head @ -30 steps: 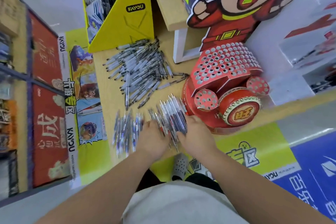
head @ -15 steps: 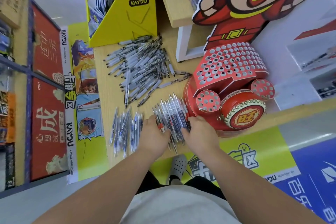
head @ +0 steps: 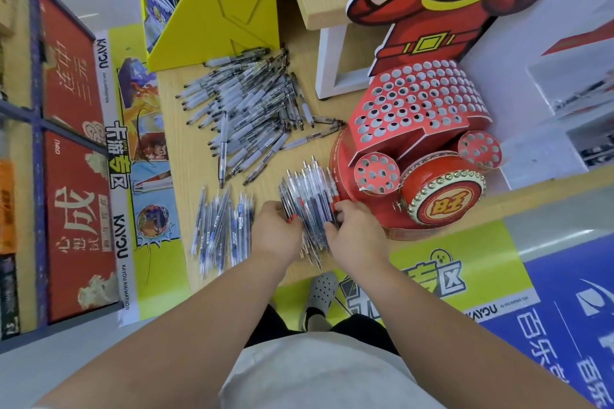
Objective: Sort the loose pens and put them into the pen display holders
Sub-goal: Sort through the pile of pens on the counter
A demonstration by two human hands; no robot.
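- The left hand (head: pixel 277 236) and right hand (head: pixel 357 236) are pressing in on either side of a pen bundle (head: pixel 309 206), fingers curled against it, squaring it up on the bench (head: pixel 176 242).
- The bundle is lying just beside the red display holder (head: pixel 422 116), whose holes are looking unfilled.
- A blue-pen group (head: pixel 222 229) is lying flat just left of the left hand, and a big unsorted pile (head: pixel 246 113) is sitting farther back, near the yellow box (head: pixel 216 7).
- Risk, as I judge it: the bundle is only being squeezed from the sides, so lifting it this way is likely to let middle pens slip out and roll off the bench edge.
- The left wrist is passing close to the blue-pen group; a sideways nudge could be mixing sorted colours again.
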